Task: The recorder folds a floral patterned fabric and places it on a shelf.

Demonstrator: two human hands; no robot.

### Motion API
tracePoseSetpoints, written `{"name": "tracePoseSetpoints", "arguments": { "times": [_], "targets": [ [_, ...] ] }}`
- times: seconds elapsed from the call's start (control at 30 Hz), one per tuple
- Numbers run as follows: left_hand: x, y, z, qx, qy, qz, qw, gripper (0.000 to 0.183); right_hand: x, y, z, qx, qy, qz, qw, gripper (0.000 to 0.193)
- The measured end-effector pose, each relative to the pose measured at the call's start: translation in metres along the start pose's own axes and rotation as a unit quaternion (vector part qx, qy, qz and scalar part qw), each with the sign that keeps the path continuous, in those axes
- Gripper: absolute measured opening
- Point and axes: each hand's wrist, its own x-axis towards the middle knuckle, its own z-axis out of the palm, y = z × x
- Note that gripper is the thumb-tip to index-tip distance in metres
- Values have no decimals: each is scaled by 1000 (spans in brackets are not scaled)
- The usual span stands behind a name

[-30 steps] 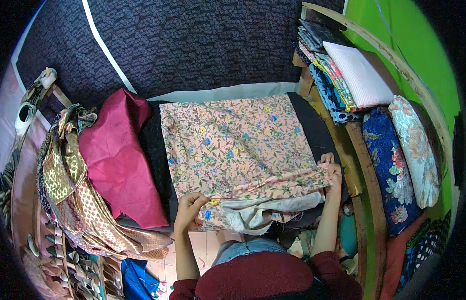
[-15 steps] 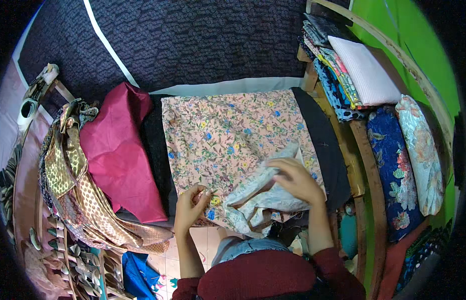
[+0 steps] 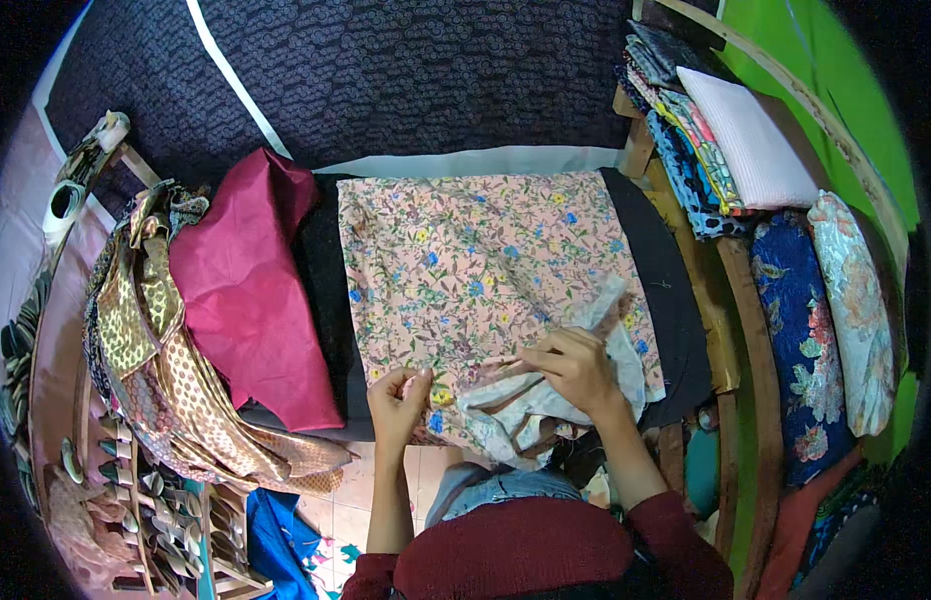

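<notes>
A pink floral fabric (image 3: 476, 260) with blue and yellow flowers lies spread over a dark padded surface. Its near right part is turned up, so that the pale underside (image 3: 491, 408) shows in loose folds. At the near left edge is my left hand (image 3: 394, 410), thumb and forefinger pinched together; whatever sits between them is too small to make out. My right hand (image 3: 578, 372) is over the turned-up folds with its fingers curled and the fingertips closed just above the printed side. What these fingertips hold, if anything, is hidden.
A magenta cloth (image 3: 251, 300) and gold patterned cloths (image 3: 201, 370) hang along the left side. Folded fabrics (image 3: 751, 145) are stacked at the far right, beside blue floral (image 3: 801, 350) and pale floral (image 3: 854, 310) bundles. Wooden rails (image 3: 751, 390) run down the right.
My right hand has moved slightly nearer, its fingers drawing closed, and the pale flap lies lower and further right. My left hand remains pinched near the edge. The whole view has shifted slightly.
</notes>
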Motion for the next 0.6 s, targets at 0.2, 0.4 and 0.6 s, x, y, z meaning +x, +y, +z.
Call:
{"name": "tracePoseSetpoints", "arguments": {
  "times": [0.2,0.4,0.6],
  "targets": [
    [16,-12,-3,29,35,21,999,30,-36,-13,-29,-37,179,20,983,20],
    [25,-22,5,95,-27,-8,995,33,-79,-34,-30,-80,111,173,975,22],
    [23,-38,2,15,-12,33,999,38,-70,-98,-22,-54,81,192,977,29]
  ]
}}
